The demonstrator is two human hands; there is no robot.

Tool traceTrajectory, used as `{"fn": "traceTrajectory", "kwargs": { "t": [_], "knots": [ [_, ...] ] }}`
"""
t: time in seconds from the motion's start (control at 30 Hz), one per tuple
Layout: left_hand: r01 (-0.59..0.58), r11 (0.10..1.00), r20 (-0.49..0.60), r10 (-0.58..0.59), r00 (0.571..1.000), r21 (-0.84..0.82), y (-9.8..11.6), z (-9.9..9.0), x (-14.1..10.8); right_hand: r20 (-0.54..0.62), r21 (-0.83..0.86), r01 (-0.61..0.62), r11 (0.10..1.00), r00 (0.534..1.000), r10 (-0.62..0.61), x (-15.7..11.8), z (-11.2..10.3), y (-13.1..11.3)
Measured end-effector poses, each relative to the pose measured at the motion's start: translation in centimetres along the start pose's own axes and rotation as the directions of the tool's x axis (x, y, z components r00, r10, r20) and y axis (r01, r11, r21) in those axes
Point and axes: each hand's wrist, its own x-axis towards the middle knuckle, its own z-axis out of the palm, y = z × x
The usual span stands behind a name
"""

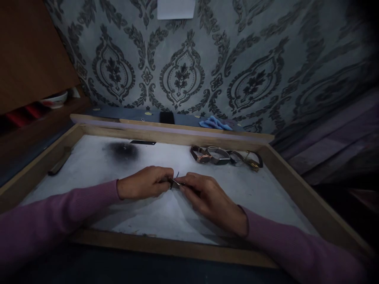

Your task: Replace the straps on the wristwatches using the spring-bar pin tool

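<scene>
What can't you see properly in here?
All in the head view:
Small dark thing: mostly hidden by left hand.
Thin tool: mostly hidden by right hand.
Watches: dials too small, dim to read.
White sheet: cut off by top edge.

Seemingly a home — patterned wallpaper [182,75].

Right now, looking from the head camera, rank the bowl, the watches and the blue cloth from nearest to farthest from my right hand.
From your right hand:
1. Watches, inside the tray, far right.
2. Blue cloth, beyond the tray's far edge.
3. Bowl, on the left shelf.
</scene>
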Motion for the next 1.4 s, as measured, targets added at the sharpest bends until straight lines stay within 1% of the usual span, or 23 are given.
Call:
{"fn": "traceTrajectory", "kwargs": {
  "t": [0.17,0.37,0.57,0.87,1.1,1.4],
  "knots": [
    [0.022,1.000,0.009,-0.022,1.000,0.007,0.08,-0.02,0.03,0.001,0.021,-0.006,1.000,1.000,0.006,0.06,0.12,-0.01],
    [0.002,1.000,0.016,-0.001,1.000,-0.009,-0.15,-0.09,-0.01,-0.013,0.033,-0.006,0.999,1.000,0.007,0.12,0.19,-0.03],
    [0.013,0.998,0.030,-0.011,1.000,-0.054,-0.41,-0.02,0.00,-0.011,0.050,-0.022,0.999,1.000,0.022,0.20,0.18,-0.14],
    [0.023,0.998,0.044,-0.020,0.999,-0.061,-0.29,-0.16,-0.05,-0.004,0.068,-0.035,0.997,0.999,0.036,0.16,0.17,-0.22],
    [0.011,0.998,0.044,-0.009,0.999,-0.059,-0.29,-0.16,-0.01,-0.009,0.075,-0.008,0.997,1.000,0.009,0.14,0.36,0.08],
    [0.011,0.996,0.044,-0.007,0.999,-0.083,-0.41,-0.17,0.03,-0.030,0.178,-0.093,0.980,0.995,0.100,0.09,0.60,-0.03]
  ]
}}
